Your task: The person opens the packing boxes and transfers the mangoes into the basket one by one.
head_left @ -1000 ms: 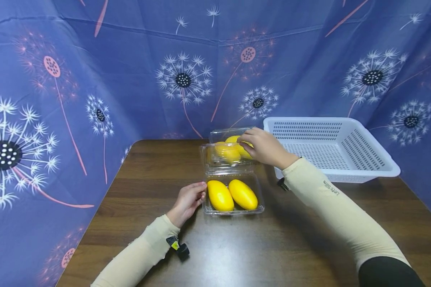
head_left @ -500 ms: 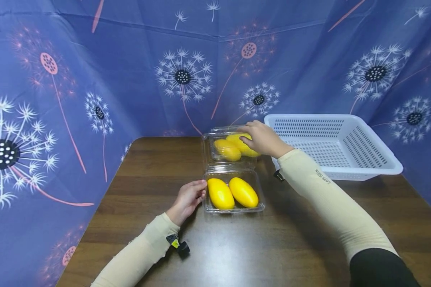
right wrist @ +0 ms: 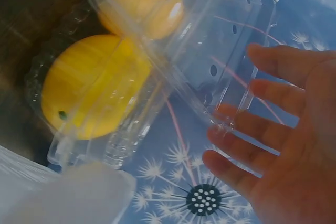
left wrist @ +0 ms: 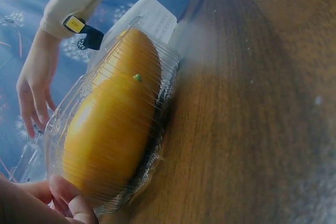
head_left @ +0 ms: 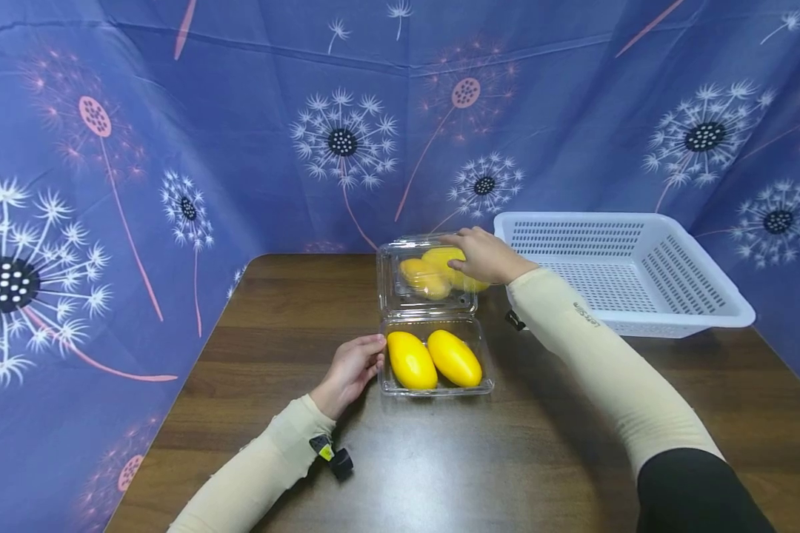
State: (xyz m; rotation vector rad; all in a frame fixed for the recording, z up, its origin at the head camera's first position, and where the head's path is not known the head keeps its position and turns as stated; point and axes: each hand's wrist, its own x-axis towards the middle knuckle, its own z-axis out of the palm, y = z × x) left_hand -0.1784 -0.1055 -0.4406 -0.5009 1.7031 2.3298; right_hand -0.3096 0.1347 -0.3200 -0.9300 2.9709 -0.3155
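Two yellow mangoes lie side by side in a clear plastic clamshell box, whose lid stands raised at the back. My left hand pinches the box's left edge between thumb and fingers; the left wrist view shows the fingertips at the plastic beside a mango. Behind the lid, more mangoes show through the clear plastic of what seems a second box. My right hand is at the lid's upper right, its fingers fairly straight and spread in the right wrist view, where fingertips meet or overlap the clear plastic.
A white perforated plastic basket stands at the back right, just beyond the right hand. The wooden table ends at a blue dandelion-print cloth hanging behind and to the left.
The lid's top edge has risen in the head view. My right hand has shifted up slightly with it; my left hand stays at the box edge.
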